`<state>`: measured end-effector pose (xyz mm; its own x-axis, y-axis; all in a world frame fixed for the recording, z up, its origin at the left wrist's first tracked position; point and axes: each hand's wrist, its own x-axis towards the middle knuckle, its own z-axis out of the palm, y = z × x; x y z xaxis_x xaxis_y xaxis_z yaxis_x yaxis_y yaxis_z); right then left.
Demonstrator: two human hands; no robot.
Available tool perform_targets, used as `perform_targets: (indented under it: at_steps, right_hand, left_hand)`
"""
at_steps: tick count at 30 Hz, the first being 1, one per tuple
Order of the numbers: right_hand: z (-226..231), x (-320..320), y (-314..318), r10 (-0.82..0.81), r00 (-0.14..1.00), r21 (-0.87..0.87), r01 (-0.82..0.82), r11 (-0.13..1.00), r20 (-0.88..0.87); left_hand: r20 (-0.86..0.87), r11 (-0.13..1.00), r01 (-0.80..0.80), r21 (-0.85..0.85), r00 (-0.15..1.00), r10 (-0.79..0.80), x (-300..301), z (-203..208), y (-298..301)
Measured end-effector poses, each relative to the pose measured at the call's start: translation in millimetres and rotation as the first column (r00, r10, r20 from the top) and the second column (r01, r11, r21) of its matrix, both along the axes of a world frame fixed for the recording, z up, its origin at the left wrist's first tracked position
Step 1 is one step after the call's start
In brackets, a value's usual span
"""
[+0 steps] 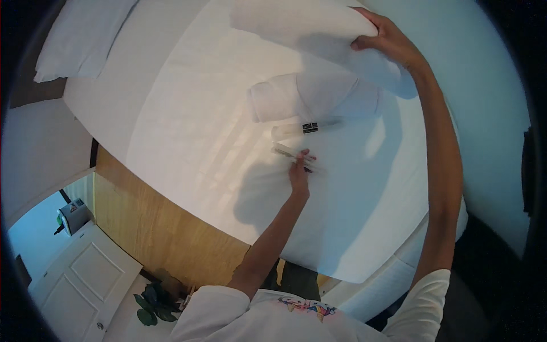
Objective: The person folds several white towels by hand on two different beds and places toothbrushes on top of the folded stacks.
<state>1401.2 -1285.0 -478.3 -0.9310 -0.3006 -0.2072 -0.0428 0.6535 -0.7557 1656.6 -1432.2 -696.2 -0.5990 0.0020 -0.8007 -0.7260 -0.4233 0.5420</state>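
My left hand point(299, 174) pinches a slim, pale, see-through packet point(285, 150) just above the white bed sheet point(188, 142). A similar pale packet point(285, 132) with a small black label lies flat just beyond it. Behind that rests a rolled white towel point(330, 94). Reaching far to the upper right, my right hand point(393, 43) grips the right end of a larger white cloth bundle point(296, 23). Thumb and fingers are closed on its edge. The bundle runs out of the top of the picture, so I cannot tell whether it is a towel or a pillow.
A white pillow point(85, 40) lies at the far left of the bed. Wooden floor point(154, 199) runs along the bed's left side. Beyond it stand a white door point(91, 268) and a dark-leaved plant point(154, 302). A pale wall point(478, 102) borders the right side.
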Motion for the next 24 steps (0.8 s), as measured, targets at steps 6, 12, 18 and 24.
perform_targets:
  at_steps: [6, 12, 18, 24]
  right_hand:
    - [-14.1, 67.0, 25.8, -0.215, 0.973, -0.029, 0.213, 0.977, -0.08]
    - [-7.8, 227.4, 78.4, -0.519, 0.778, -0.336, 0.623, 0.706, 0.353]
    - [-34.5, 450.5, 94.5, -0.575, 0.423, -0.336, 0.906, 0.258, 0.7]
    - [-15.5, 680.0, 79.7, -0.529, 0.004, -0.209, 0.922, -0.327, 0.849]
  left_hand:
    - [-0.081, 0.999, -0.037, -0.035, 0.996, 0.034, -10.1, -22.7, -21.4]
    - [-0.188, 0.99, 0.013, -0.137, 0.981, -0.039, -4.4, -13.5, -25.4]
    - [-0.204, 0.957, 0.224, -0.185, 0.944, -0.261, 97.8, 31.4, 13.1]
    - [-0.231, 0.778, 0.608, -0.159, 0.743, -0.628, 218.2, 82.5, 105.3]
